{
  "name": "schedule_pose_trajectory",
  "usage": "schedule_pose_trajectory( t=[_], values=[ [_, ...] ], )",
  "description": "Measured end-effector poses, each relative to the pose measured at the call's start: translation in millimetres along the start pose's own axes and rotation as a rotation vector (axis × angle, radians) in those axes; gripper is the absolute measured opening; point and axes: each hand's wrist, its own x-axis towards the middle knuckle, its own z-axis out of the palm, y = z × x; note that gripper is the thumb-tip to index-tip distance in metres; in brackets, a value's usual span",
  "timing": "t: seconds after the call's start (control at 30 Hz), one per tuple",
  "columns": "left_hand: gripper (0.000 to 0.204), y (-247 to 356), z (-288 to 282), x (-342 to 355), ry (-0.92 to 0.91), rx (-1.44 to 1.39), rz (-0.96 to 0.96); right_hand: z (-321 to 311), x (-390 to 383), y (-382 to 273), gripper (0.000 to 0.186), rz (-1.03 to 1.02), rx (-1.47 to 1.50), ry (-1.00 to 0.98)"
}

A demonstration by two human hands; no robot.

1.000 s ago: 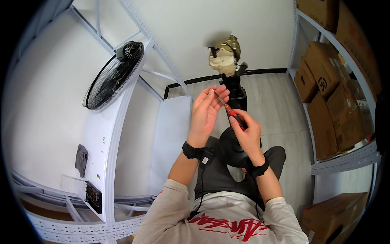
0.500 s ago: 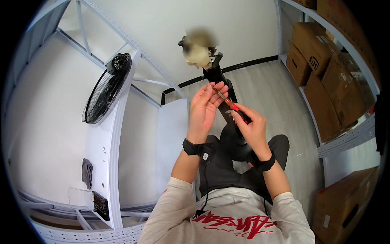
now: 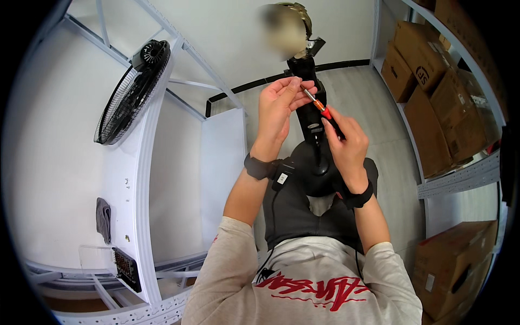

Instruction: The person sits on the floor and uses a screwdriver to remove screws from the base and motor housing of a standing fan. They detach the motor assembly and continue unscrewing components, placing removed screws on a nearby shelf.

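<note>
Up close: screwdriver tip pinched over a black stand

Seated on the grey floor (image 3: 379,108), black round-based stand (image 3: 313,162) upright between the knees. Right hand (image 3: 346,141) clenched round the dark grip of a small screwdriver (image 3: 319,105), orange collar showing just above the fingers, metal shaft angled up and left. Left hand (image 3: 279,105) raised opposite, thumb and fingertips closed on the shaft's tip, probably steadying it or seating something small there. Tool held directly over the stand's black column, close to eye level, likely for a better look at the tip. Black bands on both wrists; a cable running down from the left one.

White metal shelving frame (image 3: 146,162) to the left, a black fan (image 3: 132,92) leaning against it. Brown cardboard boxes (image 3: 433,81) stacked on racking to the right.

Hard to make out: whatever sits at the tip, hidden by the left fingers. Top of the stand blurred. Stand base partly covered by the right wrist. Lower boxes cut off by the dark rim.
</note>
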Motion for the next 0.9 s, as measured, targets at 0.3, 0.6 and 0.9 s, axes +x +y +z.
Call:
schedule_pose_trajectory(
  t=[0.3,0.6,0.9],
  values=[
    [0.024,6.0,-30.4,16.5,-0.05,-0.108,-0.087,26.5,7.9,0.2,0.033,-0.21,-0.165,0.083],
    [0.025,11.2,-28.5,11.6,-0.006,-0.172,-0.019,29.4,12.6,-12.7,0.029,0.14,0.19,-0.067],
    [0.025,-9.5,-1.2,3.3,0.034,-0.101,-0.018,8.9,-4.5,7.3,0.03,0.07,0.122,0.028]
  ],
)
